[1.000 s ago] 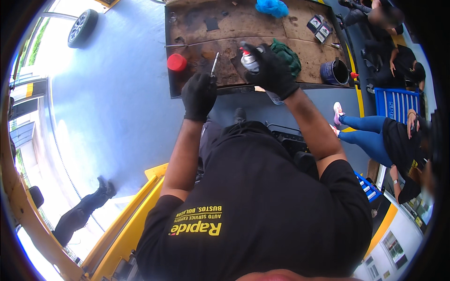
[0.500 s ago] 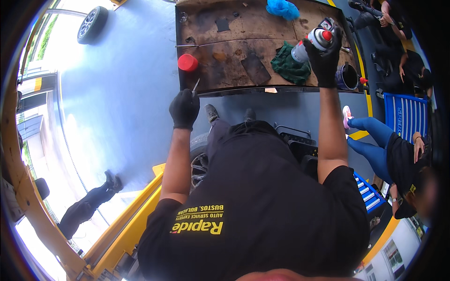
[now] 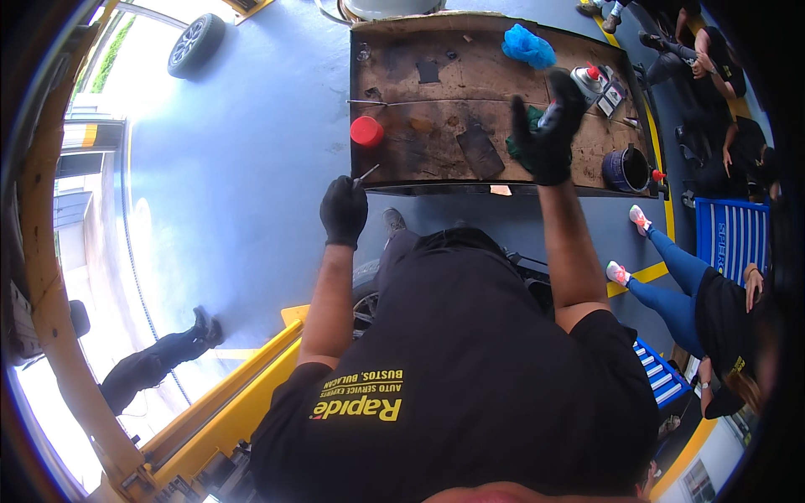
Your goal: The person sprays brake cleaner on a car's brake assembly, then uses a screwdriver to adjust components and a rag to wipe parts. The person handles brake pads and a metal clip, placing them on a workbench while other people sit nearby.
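My black-gloved left hand [image 3: 344, 214] is closed round a slim metal-tipped tool [image 3: 367, 174], its tip pointing up over the near left edge of the cardboard-topped table [image 3: 436, 126]. Its exact kind does not show. My gloved right hand [image 3: 551, 142] is empty above the table, thumb and fingers apart. Just beyond its fingers stands a spray can [image 3: 589, 77] with a red top. A green cloth [image 3: 513, 151] lies partly hidden behind that hand. Left of it is a dark flat piece [image 3: 480, 152]. Nearest the left hand on the table is a red round container [image 3: 366, 131].
A dark pail [image 3: 626, 170] stands at the table's near right corner, a blue plastic bag [image 3: 528, 46] at the back. A thin rod [image 3: 369, 102] sticks out past the left edge. A yellow lift beam [image 3: 235, 394] runs at lower left. People sit on the right beside a blue slatted seat [image 3: 728, 235].
My right hand has let go of the spray can, now on the table, and drawn back leftward with fingers spread. The left hand keeps its tool. The view has shifted slightly.
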Available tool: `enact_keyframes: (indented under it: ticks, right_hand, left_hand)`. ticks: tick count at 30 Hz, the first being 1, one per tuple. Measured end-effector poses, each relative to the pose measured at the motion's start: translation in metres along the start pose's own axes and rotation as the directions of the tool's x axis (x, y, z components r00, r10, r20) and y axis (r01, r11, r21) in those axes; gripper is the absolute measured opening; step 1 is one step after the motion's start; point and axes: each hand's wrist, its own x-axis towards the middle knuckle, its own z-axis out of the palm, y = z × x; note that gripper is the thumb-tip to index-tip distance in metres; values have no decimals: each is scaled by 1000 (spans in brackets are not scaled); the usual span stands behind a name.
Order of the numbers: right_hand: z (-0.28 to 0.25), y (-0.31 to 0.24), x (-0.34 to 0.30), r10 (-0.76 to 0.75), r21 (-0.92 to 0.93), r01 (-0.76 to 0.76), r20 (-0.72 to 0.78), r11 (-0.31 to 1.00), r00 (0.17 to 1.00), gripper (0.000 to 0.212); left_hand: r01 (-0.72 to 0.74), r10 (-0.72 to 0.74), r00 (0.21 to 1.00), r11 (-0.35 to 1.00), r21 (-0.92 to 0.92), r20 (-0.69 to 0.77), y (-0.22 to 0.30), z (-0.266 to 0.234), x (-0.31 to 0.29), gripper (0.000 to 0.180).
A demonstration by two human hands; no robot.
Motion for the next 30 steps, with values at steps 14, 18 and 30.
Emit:
enact_keyframes:
  ticks: [14, 18, 30]
  right_hand:
    - [314, -73, -80, 132, 1, -258, 856, 966, 499, 23]
    - [292, -86, -52, 46, 160, -229, 718, 960, 695, 21]
    - [83, -52, -90, 160, 15, -208, 585, 978, 795, 18]
  left_hand:
    - [-203, 194, 977, 974, -97, -92, -5, -53, -3, 10]
    - [-282, 269, 930, 959, -16, -248, -12, -75, 8, 8]
    - [36, -1, 999, 510, -860, 42, -8, -73, 110, 10]
